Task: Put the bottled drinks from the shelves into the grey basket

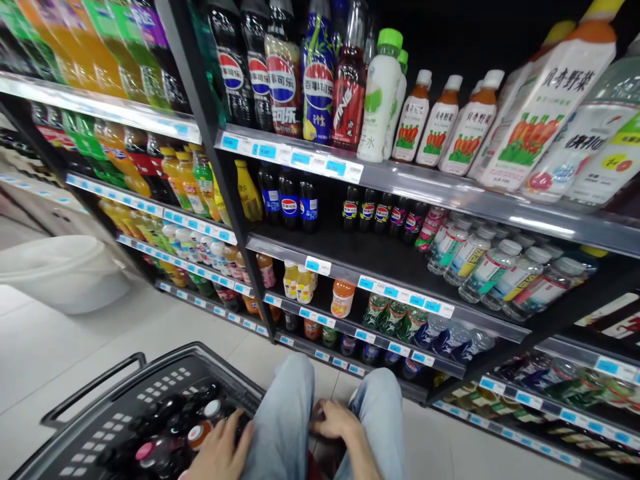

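Observation:
My left hand (220, 448) reaches over the dark basket (195, 357) at the lower left, fingers apart and touching or just above the bottles inside. Close to its fingers are a bottle with a white cap (213, 409) and one with an orange cap (198, 436). A dark bottle with a pink cap (146, 455) lies farther left among several black-capped ones. Between my knees hangs my right hand (336, 420), its fingers loosely bent and apart, with no object visible in it. Part of its fingertips is hard to make out.
Shelves of drinks fill the view ahead. On the middle shelf, small cola bottles (290, 200) and clear bottles (493, 267) flank a bare stretch (340, 252). Larger bottles (320, 73) stand above. A white round tub (75, 273) is at left. My knees (295, 393) are in front.

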Available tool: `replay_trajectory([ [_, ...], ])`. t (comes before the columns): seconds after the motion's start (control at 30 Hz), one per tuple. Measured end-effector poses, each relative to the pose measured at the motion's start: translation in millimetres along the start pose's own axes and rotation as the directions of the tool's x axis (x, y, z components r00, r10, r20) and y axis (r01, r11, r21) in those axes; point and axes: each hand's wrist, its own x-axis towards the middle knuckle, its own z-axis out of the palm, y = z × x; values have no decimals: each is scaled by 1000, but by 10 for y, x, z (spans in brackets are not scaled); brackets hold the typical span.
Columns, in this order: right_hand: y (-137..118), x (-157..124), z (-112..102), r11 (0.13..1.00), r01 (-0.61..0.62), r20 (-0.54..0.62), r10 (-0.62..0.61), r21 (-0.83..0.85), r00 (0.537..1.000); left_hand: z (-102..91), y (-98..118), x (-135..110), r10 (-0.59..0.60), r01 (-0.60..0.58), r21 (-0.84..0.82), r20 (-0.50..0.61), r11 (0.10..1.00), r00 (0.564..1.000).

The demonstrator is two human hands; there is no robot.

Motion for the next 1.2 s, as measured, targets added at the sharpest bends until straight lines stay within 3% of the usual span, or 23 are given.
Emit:
replay_trajectory([
  [0.07,23,49,45,1000,0,10,0,-3,1000,0,461,181,59,-60,-21,-53,998,997],
  [0.13,59,91,93,1000,-12,17,12,-19,1000,11,892,326,30,-31,-1,-145,1000,989],
  [0.23,129,121,154,999,-24,1,24,-23,1000,-25,1298,546,46,-34,70,-179,997,983],
  [0.37,184,107,195,995,57,-86,-50,82,995,-168,1397,917,114,-108,47,-133,993,985],
  [0.47,161,99,155,968,146,-237,-96,203,967,-278,1369,1154,138,-141,-24,-108,990,984],
  [0.53,117,78,31,923,208,-366,-80,325,927,-322,1360,1246,125,-132,-69,-98,989,987],
  [0.6,39,-12,-234,856,292,-486,-56,427,872,-332,1362,1292,110,-119,-99,-92,988,990],
  [0.7,-206,-368,-954,781,467,-671,-85,414,737,-307,1378,1318,111,-121,-122,-89,985,990],
  [0.77,-499,-748,-1596,745,590,-796,-136,311,590,-294,1397,1324,113,-123,-125,-84,984,990],
  [0.83,-894,-1172,-2266,707,696,-909,-196,130,369,-300,1418,1324,113,-121,-121,-70,985,991],
  [0.93,-1563,-1696,-3154,623,761,-967,-252,-181,-23,-336,1438,1305,114,-119,-130,-40,984,993],
  [1.0,-1952,-1882,-3635,589,733,-935,-295,-341,-198,-357,1440,1284,116,-121,-147,-40,982,992],
  [1.03,-2111,-1923,-3849,580,707,-912,-318,-405,-261,-361,1438,1275,117,-123,-155,-47,980,992],
  [1.1,-2357,-1923,-4233,602,633,-873,-367,-487,-323,-357,1429,1265,120,-130,-163,-71,978,990],
  [1.13,-2452,-1899,-4402,630,589,-862,-386,-506,-328,-352,1422,1266,122,-134,-162,-78,978,989],
  [1.2,-2610,-1839,-4680,709,497,-866,-406,-501,-293,-339,1405,1280,123,-132,-154,-70,979,990],
])
